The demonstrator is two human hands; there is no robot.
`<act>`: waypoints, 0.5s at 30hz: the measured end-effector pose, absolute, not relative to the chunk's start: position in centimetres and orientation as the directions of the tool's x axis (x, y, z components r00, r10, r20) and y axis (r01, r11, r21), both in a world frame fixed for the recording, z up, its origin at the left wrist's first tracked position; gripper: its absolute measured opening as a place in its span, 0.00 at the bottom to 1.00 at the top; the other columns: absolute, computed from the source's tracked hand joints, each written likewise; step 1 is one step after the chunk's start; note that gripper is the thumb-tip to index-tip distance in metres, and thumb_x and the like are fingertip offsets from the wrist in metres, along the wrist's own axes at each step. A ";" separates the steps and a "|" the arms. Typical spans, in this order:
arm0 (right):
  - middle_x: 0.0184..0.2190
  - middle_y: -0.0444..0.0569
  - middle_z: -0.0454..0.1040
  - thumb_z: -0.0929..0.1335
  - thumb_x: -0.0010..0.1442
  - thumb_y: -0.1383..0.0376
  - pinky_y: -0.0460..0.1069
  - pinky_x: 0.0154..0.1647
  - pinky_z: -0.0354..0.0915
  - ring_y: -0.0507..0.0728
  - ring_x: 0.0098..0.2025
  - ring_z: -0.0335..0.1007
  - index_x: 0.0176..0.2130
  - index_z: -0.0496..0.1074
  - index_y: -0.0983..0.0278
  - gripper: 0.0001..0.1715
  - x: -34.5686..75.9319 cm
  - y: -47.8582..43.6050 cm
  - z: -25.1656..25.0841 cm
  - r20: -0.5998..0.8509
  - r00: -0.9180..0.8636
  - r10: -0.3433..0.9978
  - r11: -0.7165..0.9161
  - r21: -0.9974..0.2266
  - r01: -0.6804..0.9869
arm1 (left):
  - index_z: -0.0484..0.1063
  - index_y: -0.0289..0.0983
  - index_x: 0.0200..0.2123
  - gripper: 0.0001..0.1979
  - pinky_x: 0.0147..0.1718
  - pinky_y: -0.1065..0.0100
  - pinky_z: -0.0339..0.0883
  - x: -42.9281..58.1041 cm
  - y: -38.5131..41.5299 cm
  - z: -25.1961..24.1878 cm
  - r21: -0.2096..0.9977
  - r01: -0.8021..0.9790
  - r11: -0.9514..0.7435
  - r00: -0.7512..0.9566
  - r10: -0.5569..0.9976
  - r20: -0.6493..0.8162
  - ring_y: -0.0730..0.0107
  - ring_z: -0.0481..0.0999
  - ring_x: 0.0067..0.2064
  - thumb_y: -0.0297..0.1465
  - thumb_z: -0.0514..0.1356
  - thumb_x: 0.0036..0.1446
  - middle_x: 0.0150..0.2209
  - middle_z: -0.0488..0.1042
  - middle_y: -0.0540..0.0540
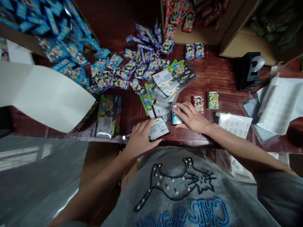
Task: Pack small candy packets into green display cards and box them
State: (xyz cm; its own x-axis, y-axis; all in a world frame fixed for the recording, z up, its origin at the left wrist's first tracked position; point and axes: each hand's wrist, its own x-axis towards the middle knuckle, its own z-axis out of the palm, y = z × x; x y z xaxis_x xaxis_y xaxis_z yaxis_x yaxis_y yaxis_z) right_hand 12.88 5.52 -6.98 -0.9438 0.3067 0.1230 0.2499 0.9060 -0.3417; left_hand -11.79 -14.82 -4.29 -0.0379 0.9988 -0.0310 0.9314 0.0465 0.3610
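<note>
My left hand (139,135) grips the side of a printed pouch (159,128) with a pale label panel, near the table's front edge. The fingers of my right hand (193,118) close around a small blue box (176,115), which stays on or just above the table. Behind both hands lies a fanned pile of similar black and green printed pouches (172,78). Just right of my right fingers are a small red box (198,104) and a small green box (213,100). How far the blue box reaches under my palm is hidden.
Purple small boxes (146,60) are heaped at the back, beside spilled blue boxes (71,50). A stack of filled pouches (108,116) and a curled white sheet (47,94) lie left. A tape dispenser (251,71) and sticker sheets (279,104) are right. Cartons (236,47) stand behind.
</note>
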 end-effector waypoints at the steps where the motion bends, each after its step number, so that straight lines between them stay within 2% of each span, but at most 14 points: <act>1: 0.74 0.69 0.61 0.67 0.71 0.45 0.74 0.76 0.53 0.75 0.74 0.56 0.74 0.61 0.68 0.45 12.7 5.0 -6.9 0.144 -0.948 0.284 0.907 -0.361 0.217 | 0.56 0.36 0.73 0.45 0.62 0.47 0.67 -11.8 -14.8 -4.2 0.383 0.923 0.035 -0.032 0.999 -0.016 0.42 0.74 0.63 0.47 0.68 0.61 0.65 0.73 0.32; 4: 0.73 0.67 0.62 0.69 0.69 0.44 0.76 0.77 0.50 0.74 0.74 0.58 0.74 0.62 0.65 0.46 12.2 3.3 -6.7 0.154 -0.961 0.228 0.909 -0.387 0.153 | 0.58 0.38 0.73 0.43 0.63 0.48 0.66 -12.2 -14.8 -3.8 0.410 0.912 0.004 -0.016 1.000 0.026 0.43 0.73 0.64 0.44 0.69 0.60 0.65 0.73 0.33; 8: 0.74 0.69 0.61 0.68 0.70 0.45 0.76 0.77 0.51 0.75 0.74 0.58 0.74 0.62 0.69 0.45 12.1 1.2 -7.0 0.130 -0.968 0.213 0.912 -0.382 0.150 | 0.60 0.37 0.72 0.42 0.64 0.48 0.65 -12.8 -14.7 -3.9 0.394 0.918 -0.040 0.026 0.999 0.040 0.43 0.73 0.65 0.42 0.70 0.60 0.66 0.73 0.33; 10: 0.75 0.70 0.59 0.67 0.72 0.47 0.75 0.77 0.51 0.75 0.75 0.58 0.75 0.58 0.70 0.45 12.2 0.7 -7.2 0.114 -0.973 0.201 0.904 -0.405 0.139 | 0.61 0.37 0.72 0.40 0.65 0.47 0.64 -12.8 -14.5 -4.1 0.394 0.915 -0.081 0.075 0.997 0.031 0.43 0.72 0.65 0.41 0.69 0.60 0.66 0.73 0.33; 12: 0.77 0.72 0.54 0.68 0.71 0.46 0.74 0.77 0.51 0.74 0.77 0.54 0.78 0.49 0.69 0.52 12.4 0.8 -7.0 0.102 -0.978 0.182 0.885 -0.451 0.117 | 0.62 0.38 0.72 0.39 0.66 0.47 0.63 -12.7 -14.3 -4.4 0.407 0.907 -0.111 0.114 0.993 0.017 0.43 0.72 0.66 0.41 0.68 0.61 0.67 0.72 0.34; 15: 0.80 0.72 0.42 0.70 0.63 0.35 0.77 0.78 0.42 0.76 0.81 0.43 0.80 0.34 0.67 0.71 13.6 2.2 -6.2 0.097 -0.974 0.205 0.861 -0.491 0.132 | 0.63 0.40 0.72 0.39 0.66 0.48 0.63 -12.6 -14.0 -4.8 0.432 0.893 -0.122 0.138 0.990 -0.004 0.44 0.71 0.67 0.42 0.68 0.61 0.68 0.71 0.35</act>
State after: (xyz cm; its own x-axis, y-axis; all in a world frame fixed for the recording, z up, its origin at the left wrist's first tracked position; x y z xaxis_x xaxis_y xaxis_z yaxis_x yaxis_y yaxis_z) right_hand 13.60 2.24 -6.15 -0.9740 0.2045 0.0971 0.1319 0.8613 -0.4907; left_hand -12.65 -14.03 -4.83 0.1375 0.9905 -0.0039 0.8933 -0.1223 0.4325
